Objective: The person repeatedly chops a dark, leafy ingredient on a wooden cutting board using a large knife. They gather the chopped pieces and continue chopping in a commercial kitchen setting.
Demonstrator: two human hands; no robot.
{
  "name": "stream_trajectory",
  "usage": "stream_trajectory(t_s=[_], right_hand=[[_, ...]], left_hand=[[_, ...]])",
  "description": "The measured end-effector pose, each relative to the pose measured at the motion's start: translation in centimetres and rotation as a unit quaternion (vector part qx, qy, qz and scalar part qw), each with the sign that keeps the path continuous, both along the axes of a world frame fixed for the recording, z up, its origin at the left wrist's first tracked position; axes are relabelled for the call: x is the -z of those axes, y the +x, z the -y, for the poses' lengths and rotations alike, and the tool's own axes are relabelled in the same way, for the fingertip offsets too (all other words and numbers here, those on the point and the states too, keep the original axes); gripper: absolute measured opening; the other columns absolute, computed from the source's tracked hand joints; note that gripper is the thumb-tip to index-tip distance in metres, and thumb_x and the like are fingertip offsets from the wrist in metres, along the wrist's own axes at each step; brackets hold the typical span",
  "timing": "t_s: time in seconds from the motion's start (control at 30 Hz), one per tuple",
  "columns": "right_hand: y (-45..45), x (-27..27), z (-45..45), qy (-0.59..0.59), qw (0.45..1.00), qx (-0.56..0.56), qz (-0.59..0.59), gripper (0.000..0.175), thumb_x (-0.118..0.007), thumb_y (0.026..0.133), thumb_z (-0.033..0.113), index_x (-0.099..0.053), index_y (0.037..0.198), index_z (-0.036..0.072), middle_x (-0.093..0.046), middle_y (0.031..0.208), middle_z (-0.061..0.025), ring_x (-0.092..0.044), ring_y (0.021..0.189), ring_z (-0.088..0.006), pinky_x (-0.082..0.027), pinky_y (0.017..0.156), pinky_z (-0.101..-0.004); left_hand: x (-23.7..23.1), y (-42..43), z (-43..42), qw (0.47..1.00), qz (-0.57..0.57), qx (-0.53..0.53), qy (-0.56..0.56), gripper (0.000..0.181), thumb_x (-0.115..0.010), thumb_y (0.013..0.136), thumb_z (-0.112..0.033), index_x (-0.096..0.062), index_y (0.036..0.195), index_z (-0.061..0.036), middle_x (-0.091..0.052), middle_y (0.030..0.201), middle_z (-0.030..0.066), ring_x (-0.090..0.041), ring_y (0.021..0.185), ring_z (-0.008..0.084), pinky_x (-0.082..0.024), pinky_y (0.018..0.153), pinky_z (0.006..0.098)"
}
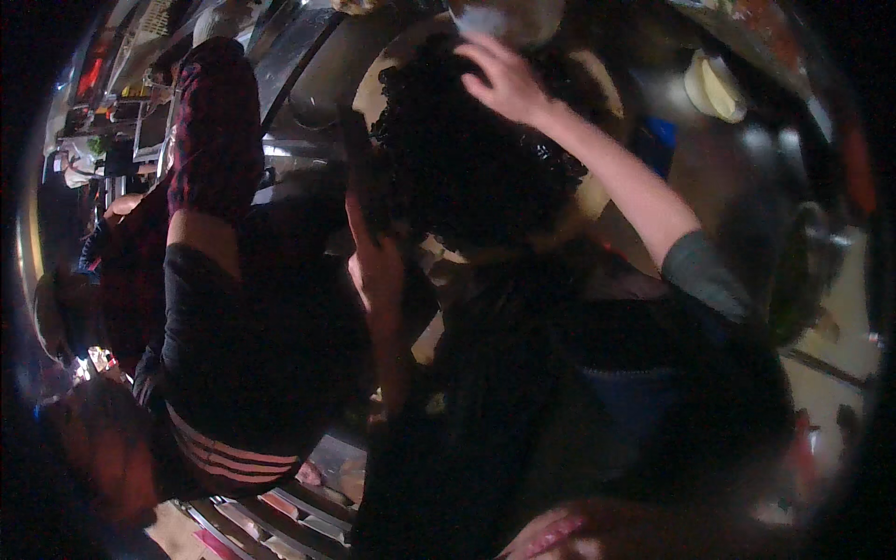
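A large heap of black, frilly pieces (483,161), which look like wood ear fungus, covers most of a round, pale chopping board (595,77). My right hand (507,80) is over the far part of the heap, fingers apart, with nothing seen in it. Just beyond its fingertips is a pale, rounded vessel (521,21), cut off by the picture's top. At the heap's left side, my left hand (374,273) grips a dark, long tool (357,143), apparently a kitchen knife or cleaver, pointing away from me. Deep shadow hides its full shape.
A co-worker's striped dark sleeve (231,455) and red-and-black checked sleeve (217,126) are close on my left. To the right are a bowl with pale yellow contents (714,84), a blue object (658,140) and a dark greenish container (801,280). Another person (77,168) stands farther left.
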State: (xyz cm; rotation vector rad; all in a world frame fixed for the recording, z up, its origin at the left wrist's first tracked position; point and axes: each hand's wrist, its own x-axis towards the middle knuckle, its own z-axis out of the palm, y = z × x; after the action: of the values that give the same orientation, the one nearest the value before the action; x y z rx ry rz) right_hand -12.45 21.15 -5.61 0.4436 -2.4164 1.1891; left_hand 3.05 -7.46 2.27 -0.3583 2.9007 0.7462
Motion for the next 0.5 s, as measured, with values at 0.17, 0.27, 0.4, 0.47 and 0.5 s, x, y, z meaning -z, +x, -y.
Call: stream_trajectory(t_s=[0.17, 0.27, 0.4, 0.47, 0.5], right_hand=[[-10.1, 4.4, 5.5, 0.275, 0.954, 0.030, 0.111, 0.058, -0.064, 0.090, 0.047, -0.054, 0.140, 0.019, -0.042, 0.151, -0.0158, -0.040, 0.139, -0.0360, -0.032, 0.113, -0.0558], [-10.0, 5.8, 7.4, 0.319, 0.939, -0.024, 0.130, 0.067, -0.049, 0.088, 0.070, -0.057, 0.138, 0.027, -0.045, 0.148, -0.0154, -0.043, 0.136, -0.0353, -0.034, 0.105, -0.0659], [-7.2, 2.9, 9.1, 0.293, 0.934, -0.139, 0.149, 0.062, -0.058, 0.086, 0.065, -0.064, 0.127, 0.020, -0.058, 0.128, -0.0109, -0.052, 0.125, -0.0338, -0.042, 0.097, -0.0611], [-6.2, 2.8, 6.9, 0.253, 0.937, -0.161, 0.179, 0.054, -0.063, 0.086, 0.057, -0.065, 0.123, 0.017, -0.060, 0.123, -0.0109, -0.053, 0.123, -0.0333, -0.044, 0.097, -0.0555], [-5.5, 2.3, 5.9, 0.231, 0.937, -0.174, 0.194, 0.050, -0.066, 0.086, 0.052, -0.065, 0.121, 0.016, -0.061, 0.121, -0.0109, -0.053, 0.121, -0.0331, -0.046, 0.097, -0.0527]], left_hand=[[4.9, 2.6, 1.7, 0.993, -0.067, -0.010, -0.101, 0.052, -0.052, 0.097, -0.017, -0.042, 0.148, -0.0209, -0.067, 0.075, 0.0237, -0.065, 0.063, 0.0433, -0.050, 0.054, 0.0520], [4.0, 1.9, -1.1, 0.997, 0.010, -0.056, -0.048, 0.040, -0.054, 0.097, -0.015, -0.053, 0.136, -0.0148, -0.069, 0.084, 0.0264, -0.067, 0.069, 0.0460, -0.052, 0.057, 0.0527], [4.4, 1.5, -2.0, 0.998, -0.059, 0.004, -0.009, 0.033, -0.051, 0.097, -0.016, -0.055, 0.129, -0.0133, -0.068, 0.083, 0.0274, -0.066, 0.077, 0.0483, -0.052, 0.065, 0.0572], [3.3, -0.1, -3.9, 1.000, 0.014, 0.003, 0.027, 0.034, -0.052, 0.095, -0.014, -0.054, 0.130, -0.0125, -0.068, 0.086, 0.0276, -0.065, 0.081, 0.0487, -0.052, 0.070, 0.0580], [2.1, -0.5, -4.8, 0.998, 0.051, 0.000, 0.042, 0.035, -0.052, 0.095, -0.013, -0.054, 0.130, -0.0121, -0.068, 0.087, 0.0277, -0.065, 0.083, 0.0489, -0.051, 0.072, 0.0584]])
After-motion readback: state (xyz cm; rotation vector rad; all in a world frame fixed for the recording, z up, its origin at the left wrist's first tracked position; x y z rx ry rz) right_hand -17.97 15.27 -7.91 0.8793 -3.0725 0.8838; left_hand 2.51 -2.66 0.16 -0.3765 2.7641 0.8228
